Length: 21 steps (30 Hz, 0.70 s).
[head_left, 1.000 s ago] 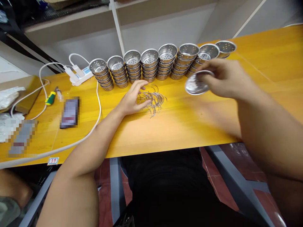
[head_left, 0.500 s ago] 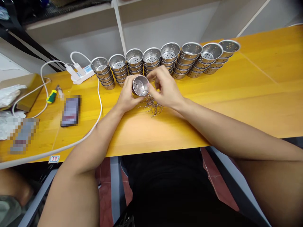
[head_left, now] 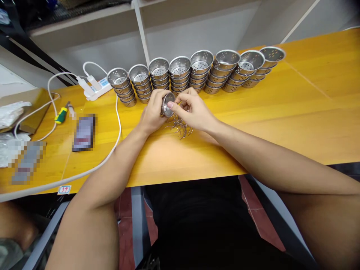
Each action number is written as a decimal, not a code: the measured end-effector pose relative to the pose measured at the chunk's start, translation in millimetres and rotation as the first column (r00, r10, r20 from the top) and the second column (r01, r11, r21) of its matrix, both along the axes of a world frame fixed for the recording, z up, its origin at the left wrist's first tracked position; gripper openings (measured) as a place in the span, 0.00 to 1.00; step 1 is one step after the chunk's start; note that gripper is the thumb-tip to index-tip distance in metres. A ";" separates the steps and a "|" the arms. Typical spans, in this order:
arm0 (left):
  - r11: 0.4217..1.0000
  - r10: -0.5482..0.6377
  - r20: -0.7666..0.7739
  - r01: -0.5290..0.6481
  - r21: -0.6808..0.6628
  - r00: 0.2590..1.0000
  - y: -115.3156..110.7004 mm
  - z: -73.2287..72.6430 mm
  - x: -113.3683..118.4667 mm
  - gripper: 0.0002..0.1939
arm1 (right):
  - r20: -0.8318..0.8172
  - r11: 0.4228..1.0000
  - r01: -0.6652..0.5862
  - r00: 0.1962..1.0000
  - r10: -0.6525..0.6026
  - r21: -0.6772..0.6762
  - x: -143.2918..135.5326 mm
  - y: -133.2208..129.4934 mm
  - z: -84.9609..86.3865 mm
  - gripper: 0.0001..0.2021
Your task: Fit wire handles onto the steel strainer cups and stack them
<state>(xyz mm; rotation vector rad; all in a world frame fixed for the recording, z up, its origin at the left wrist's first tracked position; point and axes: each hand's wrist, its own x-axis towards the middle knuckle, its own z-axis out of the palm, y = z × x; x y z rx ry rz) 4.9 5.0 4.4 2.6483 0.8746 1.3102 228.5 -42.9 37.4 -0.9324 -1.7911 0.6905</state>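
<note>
A small perforated metal cup (head_left: 169,103) is wrapped in the fingers of my left hand (head_left: 153,112), its opening tilted to the right. The thumb of my right hand (head_left: 194,110) is at the cup's rim, and the other fingers curl near it; whatever they pinch is too small to make out. Thin curved metal wires (head_left: 182,129) lie in a loose heap on the table just below both hands. Behind the hands stand several stacks of similar perforated cups (head_left: 180,69) in a row.
On the yellow table (head_left: 281,123) to the left are a power strip (head_left: 98,90) with white cables, a green and yellow screwdriver (head_left: 61,115), two blurred phones (head_left: 83,133) and a cardboard box (head_left: 42,110) with plastic bags. A person's leg (head_left: 17,223) shows at the lower left.
The cup in my left hand has turned, with its opening now facing more to the right. My right hand has lowered slightly, its thumb now over the cup's rim.
</note>
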 end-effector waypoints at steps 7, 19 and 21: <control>0.999 0.025 -0.089 -0.027 -0.025 0.996 -2.5 2.6 -1.3 0.34 | 0.046 0.991 -0.029 0.998 0.035 -0.128 4.3 3.1 0.9 0.46; 0.997 0.030 0.119 -0.021 -0.079 0.992 4.9 -4.9 -2.0 0.42 | -0.037 0.975 -0.220 0.975 0.218 -0.037 21.1 5.1 11.1 0.37; 0.986 0.067 0.230 -0.029 -0.165 0.971 15.0 -17.5 -7.1 0.48 | -0.051 0.962 -0.270 0.962 0.268 -0.031 24.7 6.3 9.5 0.36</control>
